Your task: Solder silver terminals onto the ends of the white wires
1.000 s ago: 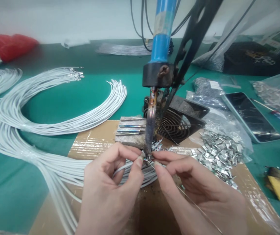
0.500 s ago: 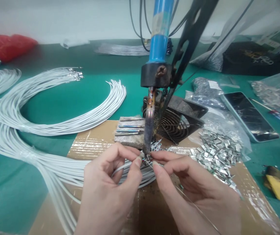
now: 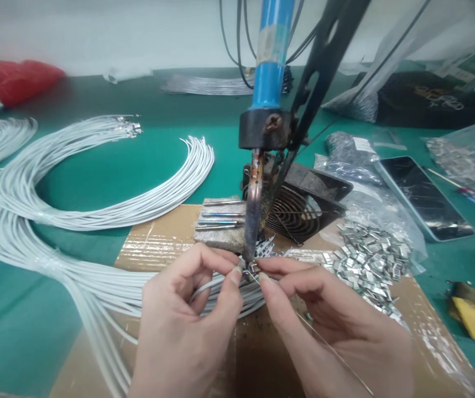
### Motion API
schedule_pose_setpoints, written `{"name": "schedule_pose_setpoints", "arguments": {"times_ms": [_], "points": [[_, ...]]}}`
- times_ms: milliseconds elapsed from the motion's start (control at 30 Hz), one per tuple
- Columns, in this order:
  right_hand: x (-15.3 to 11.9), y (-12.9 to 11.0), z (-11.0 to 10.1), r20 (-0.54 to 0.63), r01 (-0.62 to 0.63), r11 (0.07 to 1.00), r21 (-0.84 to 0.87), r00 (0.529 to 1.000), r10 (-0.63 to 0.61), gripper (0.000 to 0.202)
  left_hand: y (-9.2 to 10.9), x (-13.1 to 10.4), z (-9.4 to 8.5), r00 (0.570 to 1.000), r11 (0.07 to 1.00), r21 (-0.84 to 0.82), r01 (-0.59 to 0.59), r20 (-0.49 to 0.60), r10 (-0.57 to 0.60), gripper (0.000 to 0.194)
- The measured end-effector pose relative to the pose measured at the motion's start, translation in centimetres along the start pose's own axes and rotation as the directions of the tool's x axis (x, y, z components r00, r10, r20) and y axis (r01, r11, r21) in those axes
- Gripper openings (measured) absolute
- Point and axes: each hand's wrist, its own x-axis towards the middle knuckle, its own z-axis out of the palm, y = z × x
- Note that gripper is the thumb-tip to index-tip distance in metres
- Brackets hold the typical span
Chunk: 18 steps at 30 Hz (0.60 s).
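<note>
At the left hand (image 3: 191, 318), pinches a single white wire (image 3: 207, 285) close to its end, between thumb and forefinger; curls the other fingers loosely toward the palm. At the right hand (image 3: 334, 309), grips a thin metal wire (image 3: 332, 346) between thumb and forefinger, letting it run back past the thumb to the lower edge of the view; folds the remaining fingers inward.

Holds both sets of fingertips close together, one to each side of the lower end of a dark soldering iron tip (image 3: 251, 235), mounted below a blue handle (image 3: 269, 83). Places the end of the white wire at this gap. Shows a small metal clip (image 3: 254, 267) by the right fingertips; cannot tell whether gripped or only touched. Cannot tell either whether tip and wires meet.

Notes a bundle of white wires (image 3: 104, 284) passing beneath the left hand, over brown cardboard (image 3: 150, 246). Notes also a heap of small metal pieces (image 3: 372, 265) beyond the right hand, and a black fan (image 3: 297, 213) behind the tip.
</note>
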Motion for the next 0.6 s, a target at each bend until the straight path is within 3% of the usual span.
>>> {"name": "schedule_pose_setpoints", "arguments": {"times_ms": [600], "points": [[-0.21,-0.23,0.12,0.005,-0.024,0.999,0.043,1.0,0.024,0.023,-0.26,-0.19,-0.25,1.0,1.0,0.019,-0.011,0.005,0.011,0.018]]}}
